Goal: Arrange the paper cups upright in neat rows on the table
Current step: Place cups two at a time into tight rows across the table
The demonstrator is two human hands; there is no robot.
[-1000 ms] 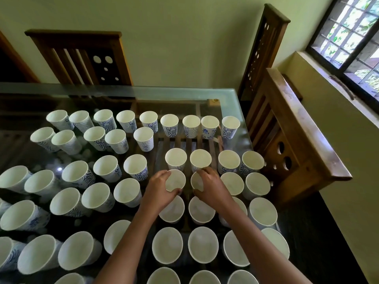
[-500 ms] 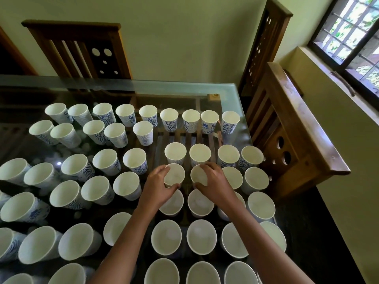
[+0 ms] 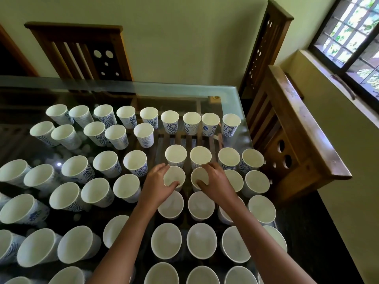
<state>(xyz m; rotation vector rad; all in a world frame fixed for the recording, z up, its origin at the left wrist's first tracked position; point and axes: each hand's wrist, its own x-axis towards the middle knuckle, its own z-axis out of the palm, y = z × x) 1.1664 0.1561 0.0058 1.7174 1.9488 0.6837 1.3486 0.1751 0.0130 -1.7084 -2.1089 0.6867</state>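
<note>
Each clamped on one paper cup: the left grip and the right grip.
The left cup and the right cup stand upright, just beside each other, on the glass bench among rows of other upright cups (white inside, blue-patterned outside); thumbs hook the near rims and fingers curl over the far rims.

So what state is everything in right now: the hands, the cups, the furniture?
left hand: gripping a cup by its rim
right hand: gripping the neighbouring cup by its rim
left-hand cup: upright, empty, held
right-hand cup: upright, empty, held
other cups: upright, empty, in rough rows, untouched
glass table: loaded with cups
side chair: pushed up to the table
</note>
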